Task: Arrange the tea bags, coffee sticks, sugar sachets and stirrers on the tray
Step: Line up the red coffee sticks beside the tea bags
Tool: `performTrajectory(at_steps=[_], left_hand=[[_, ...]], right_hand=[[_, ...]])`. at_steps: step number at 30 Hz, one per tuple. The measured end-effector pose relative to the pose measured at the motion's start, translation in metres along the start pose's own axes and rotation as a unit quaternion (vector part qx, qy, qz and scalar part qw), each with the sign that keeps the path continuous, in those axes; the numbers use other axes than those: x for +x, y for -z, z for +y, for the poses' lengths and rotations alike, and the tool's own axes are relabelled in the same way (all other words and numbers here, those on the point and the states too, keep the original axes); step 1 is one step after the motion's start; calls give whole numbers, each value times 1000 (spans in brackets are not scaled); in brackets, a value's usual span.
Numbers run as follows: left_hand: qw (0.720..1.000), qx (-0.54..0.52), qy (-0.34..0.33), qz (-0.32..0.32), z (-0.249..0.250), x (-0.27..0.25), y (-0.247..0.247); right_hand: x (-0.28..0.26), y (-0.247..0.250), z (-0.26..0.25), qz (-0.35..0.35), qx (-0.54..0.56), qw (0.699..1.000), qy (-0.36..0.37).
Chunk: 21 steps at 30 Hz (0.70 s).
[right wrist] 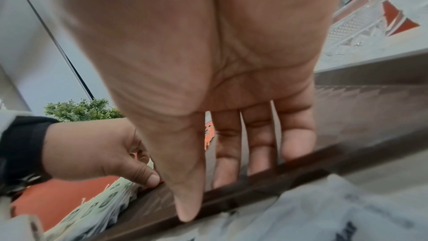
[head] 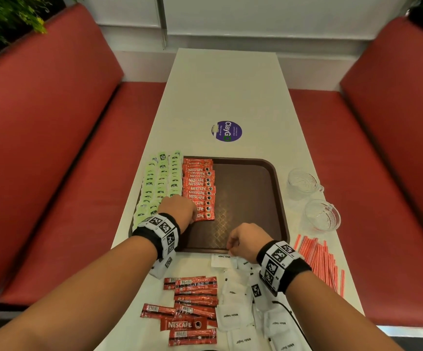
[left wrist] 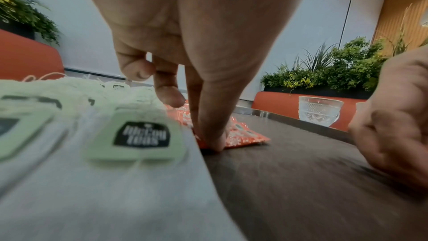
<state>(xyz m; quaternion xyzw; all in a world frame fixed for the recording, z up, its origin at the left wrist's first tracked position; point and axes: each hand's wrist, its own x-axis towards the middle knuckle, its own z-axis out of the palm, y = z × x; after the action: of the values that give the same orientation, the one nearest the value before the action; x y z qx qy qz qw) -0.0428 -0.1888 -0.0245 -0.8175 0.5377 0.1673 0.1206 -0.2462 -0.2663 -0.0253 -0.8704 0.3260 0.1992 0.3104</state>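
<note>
A brown tray [head: 250,188] lies mid-table. Green tea bags [head: 162,183] fill its left side in rows, and red coffee sticks [head: 200,186] form a column beside them. My left hand [head: 192,219] pinches the near end of the closest coffee stick [left wrist: 245,138] on the tray, thumb and forefinger down on it. My right hand [head: 230,247] hovers over the tray's near rim [right wrist: 266,177] with straight fingers [right wrist: 261,144], holding nothing. White sugar sachets [head: 235,312] and loose coffee sticks [head: 192,307] lie on the table in front of the tray. Red-striped stirrers [head: 319,262] lie at the right.
Two cut-glass cups [head: 304,183] [head: 323,215] stand right of the tray. A purple sticker [head: 226,131] sits farther along the white table. Red benches flank the table on both sides. The tray's right half is bare.
</note>
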Motion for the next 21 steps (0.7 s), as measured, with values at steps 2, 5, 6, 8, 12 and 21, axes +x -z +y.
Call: performTrajectory(at_steps=[2,5,6,8,12,21], left_hand=[[999,-22,-5,32,-5,-6,0],[993,-73,-15,92,-14,-25,1],[990,-90,-20,102,-17,-34,2],[989,-111,-29,93,-22,-52,1],[990,-123,-67,17,-28,-89,-18],[989,-108,-93,-39,-14,-126,-67]], right_hand=[[0,-1,-1,5,-6,1000,-1],[0,-3,-5,9,-32,999,2],[0,-4,-8,11,-41,999,5],[-2,-7,-15,20,-56,998,20],[-9,-18,-39,41,-61,993,88],[-18,-62,-73,-5,-193,972,133]])
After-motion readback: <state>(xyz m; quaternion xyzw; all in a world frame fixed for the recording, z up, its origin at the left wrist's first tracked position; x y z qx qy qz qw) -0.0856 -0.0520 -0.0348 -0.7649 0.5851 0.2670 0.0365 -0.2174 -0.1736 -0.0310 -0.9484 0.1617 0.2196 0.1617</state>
